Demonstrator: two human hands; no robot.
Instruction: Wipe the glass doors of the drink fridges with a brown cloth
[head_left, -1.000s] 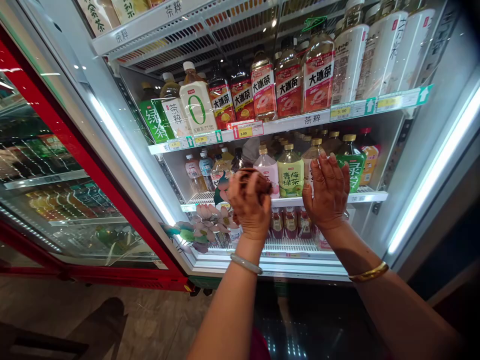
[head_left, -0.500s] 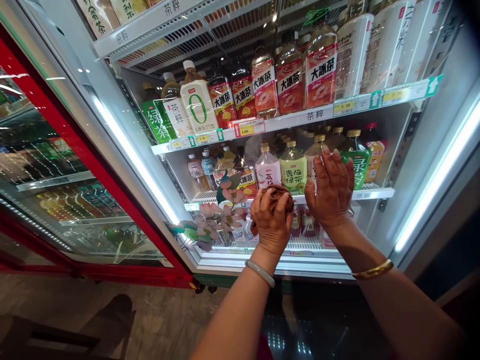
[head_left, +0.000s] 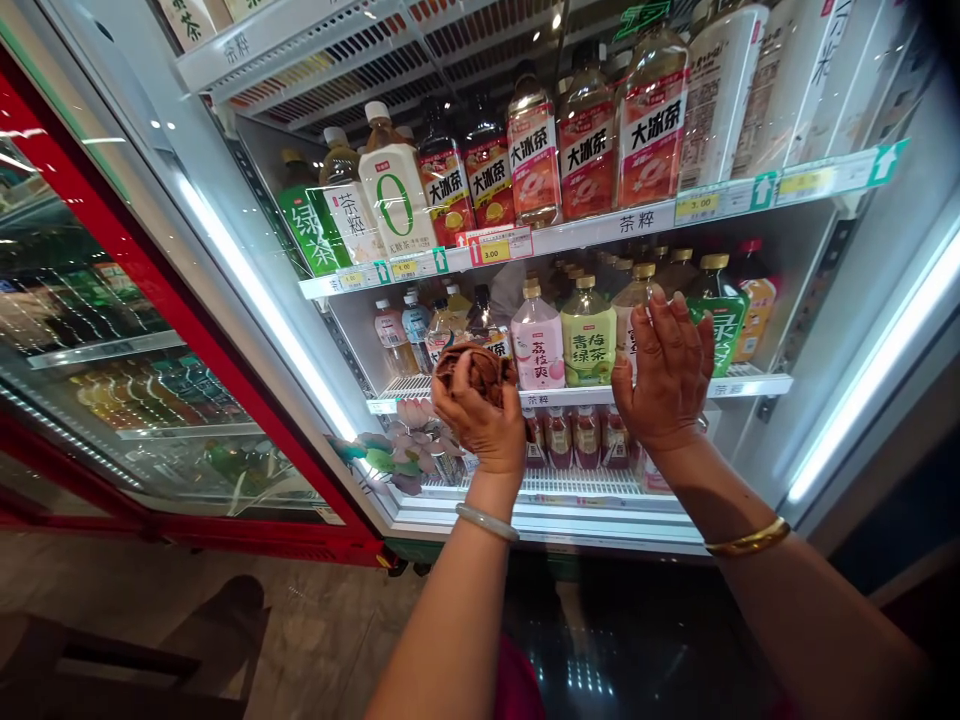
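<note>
Brown cloth (head_left: 487, 372) is all bunched up in your left hand (head_left: 487, 422), at twelve o'clock from that wrist. Your left fingers curl around it. It is so crumpled that no long side shows. Your right hand (head_left: 667, 385) is farther off, at three o'clock from the cloth, with fingers straight and holding nothing. From the cloth, the pink lychee bottle (head_left: 537, 345) is at two o'clock, and the flower sticker (head_left: 426, 440) at seven.

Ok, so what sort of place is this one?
Probably a shop, or somewhere similar selling drinks: bottles stand in rows on lit shelves, with price tags along a shelf edge.
</note>
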